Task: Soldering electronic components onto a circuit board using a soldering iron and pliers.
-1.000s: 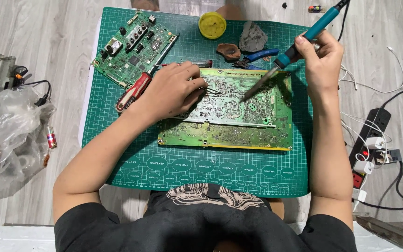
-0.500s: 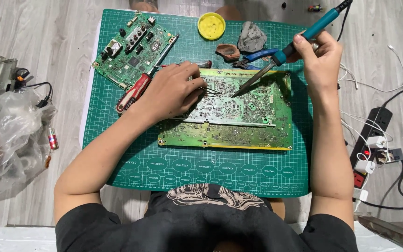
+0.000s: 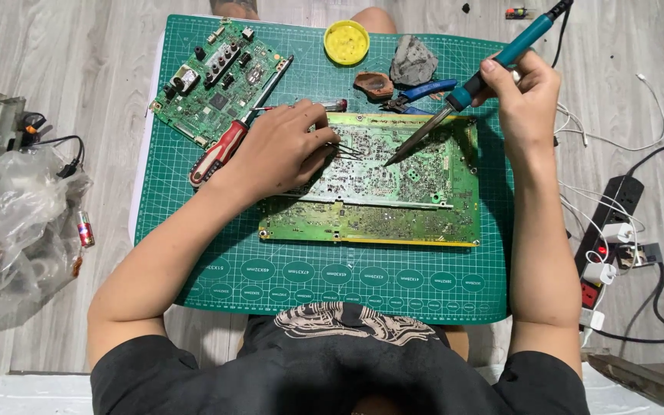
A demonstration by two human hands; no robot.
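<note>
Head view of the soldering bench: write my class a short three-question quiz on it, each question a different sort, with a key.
1. True or false: the right hand holds the teal-handled soldering iron with its tip over the large green-and-yellow circuit board.
2. Which tool lies on the green gridded cutting mat beside the left hand? A. hammer B. red-and-black-handled screwdriver C. paintbrush
3. Fill in: the round yellow tin sits at the mat's ____ edge, away from the person.

Key: 1 true; 2 B; 3 far.
</note>
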